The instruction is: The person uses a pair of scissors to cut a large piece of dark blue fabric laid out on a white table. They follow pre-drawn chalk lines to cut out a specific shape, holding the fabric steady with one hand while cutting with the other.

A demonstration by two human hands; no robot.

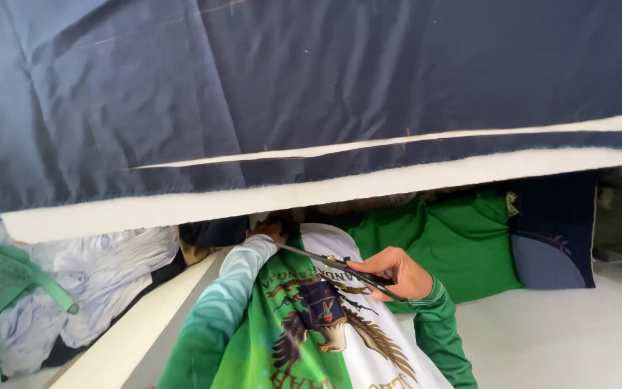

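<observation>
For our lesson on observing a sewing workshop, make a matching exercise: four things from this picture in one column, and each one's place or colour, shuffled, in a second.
Things:
1. large navy cloth
2. dark metal scissors
3. green plastic chair
4. pale lilac fabric heap

Descriptions:
A. at the picture's lower left edge
B. gripped in the right hand
C. spread across the top, white-edged
D. piled beside the white table edge

Pairs: 1-C, 2-B, 3-A, 4-D
</observation>
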